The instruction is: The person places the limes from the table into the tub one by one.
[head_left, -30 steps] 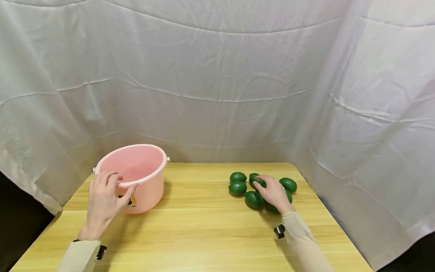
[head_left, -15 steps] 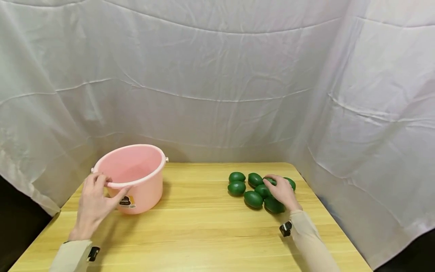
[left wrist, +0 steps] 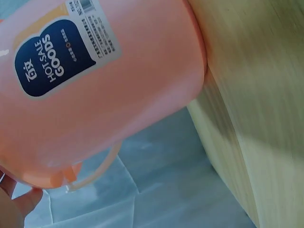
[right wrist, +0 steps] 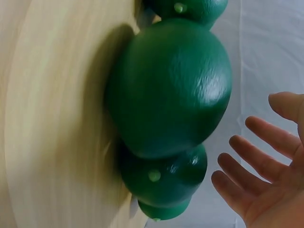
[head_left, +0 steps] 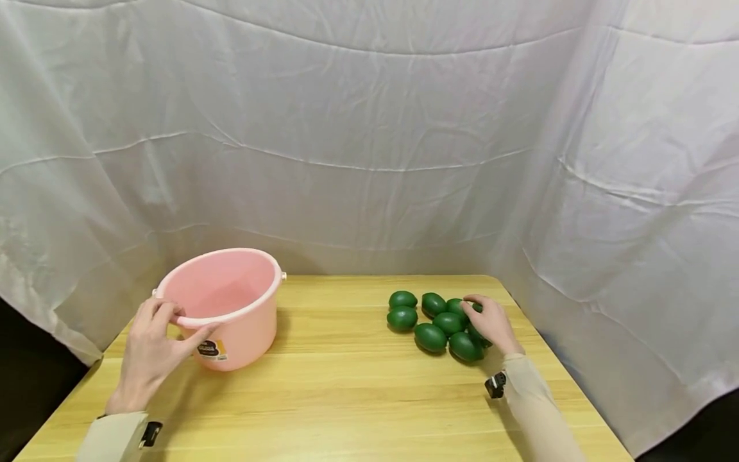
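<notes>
A pink plastic bucket stands at the left of the wooden table. My left hand holds its near-left rim, with fingers over the edge and the thumb along the outside. In the left wrist view, the label on the bucket's wall shows large, and part of the hand is at the rim. On the right lies a cluster of several glossy dark green oval fruits, like avocados. Over the right side of the cluster hovers my right hand; the right wrist view shows its fingers extended, apart from the nearest avocado.
A pale wooden table bears everything. White cloth hangs behind it and along both sides. A stretch of bare tabletop lies between the bucket and the fruits. The bucket's handle hangs at its far side in the left wrist view.
My right hand has moved rightward across the avocados, uncovering those in the middle. My left hand has shifted left and lower along the bucket's rim, and the bucket has shifted slightly toward me.
</notes>
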Demonstrator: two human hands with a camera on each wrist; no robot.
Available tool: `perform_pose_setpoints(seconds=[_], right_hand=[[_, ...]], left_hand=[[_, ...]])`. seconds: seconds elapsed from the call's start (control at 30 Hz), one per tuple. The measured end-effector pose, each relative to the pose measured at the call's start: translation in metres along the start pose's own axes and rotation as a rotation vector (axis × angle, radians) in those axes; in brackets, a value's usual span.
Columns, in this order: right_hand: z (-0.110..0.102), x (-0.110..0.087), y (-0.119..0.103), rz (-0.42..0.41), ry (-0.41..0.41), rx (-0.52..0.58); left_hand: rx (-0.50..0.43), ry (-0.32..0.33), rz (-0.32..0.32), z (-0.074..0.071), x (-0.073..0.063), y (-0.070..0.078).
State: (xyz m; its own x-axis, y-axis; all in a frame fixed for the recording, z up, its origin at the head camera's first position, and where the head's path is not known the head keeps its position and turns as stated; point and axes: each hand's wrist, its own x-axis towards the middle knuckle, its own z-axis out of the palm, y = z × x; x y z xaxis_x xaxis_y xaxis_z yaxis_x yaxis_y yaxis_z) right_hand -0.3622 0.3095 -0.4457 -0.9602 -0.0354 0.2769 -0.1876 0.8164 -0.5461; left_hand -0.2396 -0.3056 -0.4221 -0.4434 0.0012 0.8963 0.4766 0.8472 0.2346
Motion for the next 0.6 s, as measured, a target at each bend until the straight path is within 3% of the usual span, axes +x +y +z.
perform_pose_setpoints(seconds=[0.3,0.4,0.6], right_hand=[[-0.009,0.009,0.015,0.053,-0.006,0.02],[-0.013,0.015,0.02,0.078,0.028,0.019],[-0.021,0.024,0.031,0.143,0.081,0.015]], left_hand=[[-0.042,0.011,-0.003,-0.007,-0.004,0.006],[-0.053,0.0,-0.001,-0.008,-0.005,0.007],[-0.073,0.058,0.038,-0.008,-0.007,0.004]])
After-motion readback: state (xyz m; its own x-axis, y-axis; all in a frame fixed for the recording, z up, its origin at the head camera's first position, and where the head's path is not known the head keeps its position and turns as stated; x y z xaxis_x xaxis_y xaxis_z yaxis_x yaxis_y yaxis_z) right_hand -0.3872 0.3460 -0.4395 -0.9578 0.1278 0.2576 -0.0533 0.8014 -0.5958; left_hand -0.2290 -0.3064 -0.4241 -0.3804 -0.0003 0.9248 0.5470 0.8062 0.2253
